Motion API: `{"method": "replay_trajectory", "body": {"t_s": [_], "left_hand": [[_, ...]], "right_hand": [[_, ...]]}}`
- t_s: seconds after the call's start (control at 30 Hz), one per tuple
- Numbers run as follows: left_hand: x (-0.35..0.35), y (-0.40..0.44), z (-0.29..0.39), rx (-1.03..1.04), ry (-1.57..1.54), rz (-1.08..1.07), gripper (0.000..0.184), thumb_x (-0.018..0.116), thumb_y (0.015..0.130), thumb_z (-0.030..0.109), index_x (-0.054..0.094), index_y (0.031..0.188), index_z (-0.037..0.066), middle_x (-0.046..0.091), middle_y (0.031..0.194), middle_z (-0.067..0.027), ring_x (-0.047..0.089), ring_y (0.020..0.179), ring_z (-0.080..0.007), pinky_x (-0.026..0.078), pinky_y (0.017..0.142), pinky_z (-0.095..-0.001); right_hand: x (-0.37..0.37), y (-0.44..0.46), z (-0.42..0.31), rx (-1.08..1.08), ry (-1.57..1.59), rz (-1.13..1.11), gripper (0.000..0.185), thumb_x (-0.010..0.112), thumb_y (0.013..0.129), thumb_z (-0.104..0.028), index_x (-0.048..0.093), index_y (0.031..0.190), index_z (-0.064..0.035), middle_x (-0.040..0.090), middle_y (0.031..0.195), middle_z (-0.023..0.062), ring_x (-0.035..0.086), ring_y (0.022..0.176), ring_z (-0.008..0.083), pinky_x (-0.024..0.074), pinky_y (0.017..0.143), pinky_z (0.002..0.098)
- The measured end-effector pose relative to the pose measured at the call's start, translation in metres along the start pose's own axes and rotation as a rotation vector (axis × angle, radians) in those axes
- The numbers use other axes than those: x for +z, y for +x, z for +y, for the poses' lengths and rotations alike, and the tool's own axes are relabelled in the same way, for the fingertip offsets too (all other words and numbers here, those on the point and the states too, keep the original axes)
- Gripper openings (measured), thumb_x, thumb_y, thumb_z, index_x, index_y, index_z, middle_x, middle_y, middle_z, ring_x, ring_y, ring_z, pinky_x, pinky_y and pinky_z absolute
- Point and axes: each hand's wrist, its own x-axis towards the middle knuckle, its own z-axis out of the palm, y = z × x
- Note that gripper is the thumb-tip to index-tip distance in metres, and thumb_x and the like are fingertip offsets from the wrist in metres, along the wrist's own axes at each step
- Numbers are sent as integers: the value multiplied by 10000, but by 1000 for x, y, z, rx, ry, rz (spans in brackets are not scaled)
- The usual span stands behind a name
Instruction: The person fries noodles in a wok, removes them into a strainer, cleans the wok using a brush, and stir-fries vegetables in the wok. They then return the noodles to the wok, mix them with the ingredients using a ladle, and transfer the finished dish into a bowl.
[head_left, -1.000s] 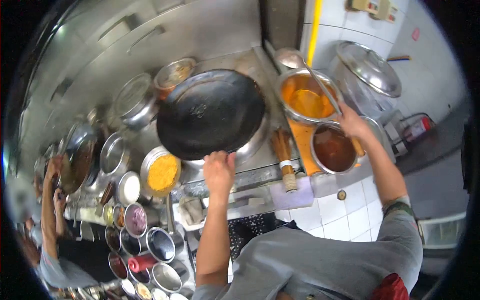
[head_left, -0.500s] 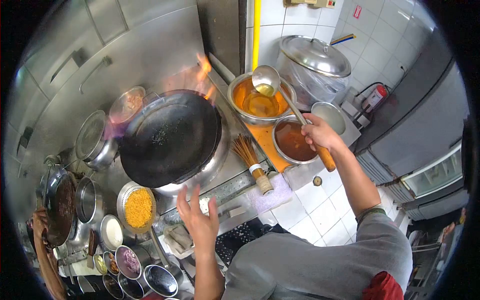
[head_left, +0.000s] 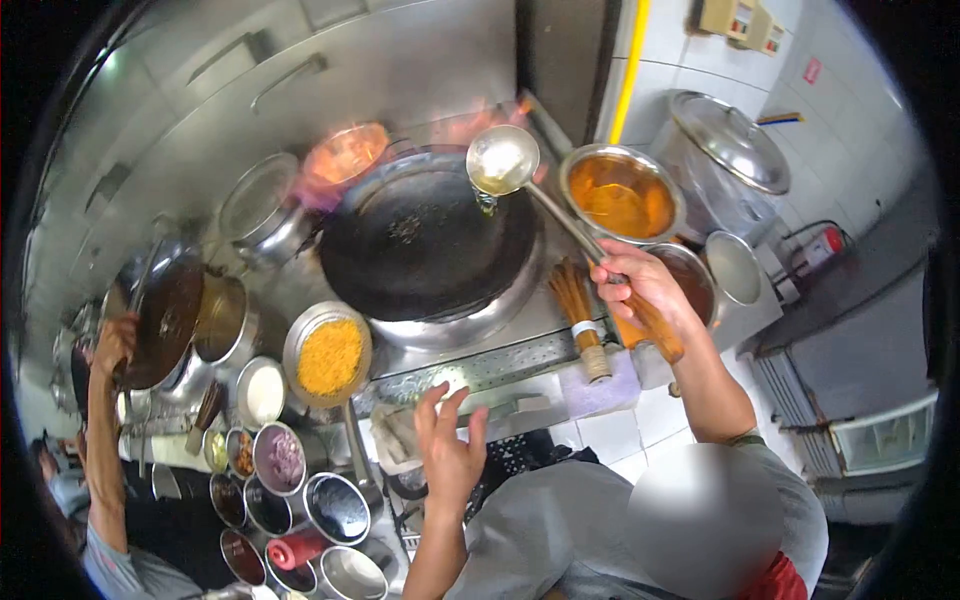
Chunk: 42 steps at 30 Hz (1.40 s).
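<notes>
My right hand (head_left: 645, 287) is wrapped round the wooden handle of a metal ladle (head_left: 545, 200). The ladle's bowl is over the right rim of a black wok (head_left: 425, 245), and clear yellowish liquid, like oil, runs from its lower edge. Fingers curved but apart, my left hand (head_left: 450, 440) hovers in front of the stove with nothing in it. Just right of the wok stands a metal bowl of amber oil (head_left: 622, 200). A bamboo wok brush (head_left: 580, 320) lies between the wok and my right forearm.
A strainer of shredded yellow food (head_left: 328, 357) lies left of my left hand. Small containers, one holding chopped onion (head_left: 279, 457), stand at lower left. A co-worker's hand (head_left: 117, 343) grips a handle by another wok (head_left: 165, 325). A lidded pot (head_left: 725, 145) stands back right.
The ladle has swung left from above the oil bowl to the wok and tipped, and liquid now runs out. My view has shifted left. The left hand stays empty.
</notes>
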Motion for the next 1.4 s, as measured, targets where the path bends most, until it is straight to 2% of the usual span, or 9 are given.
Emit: {"method": "replay_trajectory", "body": {"t_s": [0.2, 0.37, 0.5, 0.63, 0.67, 0.83, 1.0, 1.3, 1.4], "left_hand": [[-4, -22, -8, -80, 18, 39, 289, 771, 865, 113, 696, 1132, 35, 600, 1270, -199, 565, 1195, -414, 465, 1023, -487], [5, -14, 8, -100, 6, 19, 291, 779, 858, 115, 711, 1132, 44, 631, 1274, -185, 581, 1208, -383, 471, 1034, -456], [20, -4, 5, -10, -21, 47, 296, 773, 862, 151, 697, 1128, 48, 616, 1272, -185, 581, 1199, -390, 476, 1023, -475], [17, 32, 14, 45, 19, 164, 366, 786, 842, 186, 683, 1157, 33, 602, 1285, -182, 561, 1219, -381, 456, 1041, -469], [20, 46, 16, 68, 51, 188, 373, 788, 839, 202, 685, 1151, 25, 598, 1292, -185, 559, 1223, -381, 450, 1047, -469], [91, 113, -21, 182, 393, 85, 340, 699, 870, 394, 683, 988, 76, 623, 1056, -134, 581, 1021, -331, 475, 812, -502], [92, 116, 2, 77, 485, 85, 187, 675, 910, 266, 650, 930, 82, 610, 966, -113, 566, 958, -327, 455, 782, -504], [56, 66, 44, 46, 281, 54, 489, 744, 871, 192, 613, 1323, 57, 553, 1360, -178, 492, 1311, -393, 410, 1055, -514], [11, -9, 56, -111, 191, 37, 431, 761, 867, 144, 653, 1272, 43, 568, 1353, -197, 537, 1264, -403, 448, 1045, -479]], "right_hand": [[16, 51, 24, -65, -764, -41, 652, 575, 952, -111, 322, 1547, -24, 581, 864, 41, 524, 581, 102, 442, 468, 283], [25, 60, 32, 1, -159, -52, 686, 645, 928, -104, 341, 1541, -53, 545, 855, 11, 462, 547, 60, 377, 427, 243], [-35, 57, 15, -32, 324, -214, 117, 515, 1049, -122, 572, 1110, -40, 458, 685, -83, 384, 473, 0, 286, 387, 167], [-78, 0, -20, -359, 6, 32, 508, 516, 1036, -154, 401, 1518, -41, 555, 858, -15, 379, 488, 0, 308, 338, 149], [-158, 16, -37, -287, -186, -309, 542, 532, 1016, -127, 397, 1531, -25, 652, 1085, 92, 622, 701, 109, 545, 596, 208], [-181, -21, -42, -487, -1512, 287, 577, 523, 978, -45, 391, 1537, 5, 414, 1587, 209, 333, 1507, 331, 252, 1237, 445], [-76, -33, -30, -206, -813, 59, 616, 552, 974, -97, 384, 1561, -180, 542, 752, -17, 424, 474, 53, 364, 407, 235], [21, 125, 15, 28, -971, -306, 606, 576, 918, -97, 412, 1496, -17, 593, 841, 59, 546, 564, 120, 472, 454, 321], [-12, 140, 25, -434, -1386, -270, 541, 579, 896, -98, 487, 1425, -29, 628, 877, 103, 591, 607, 184, 520, 548, 341]]}}
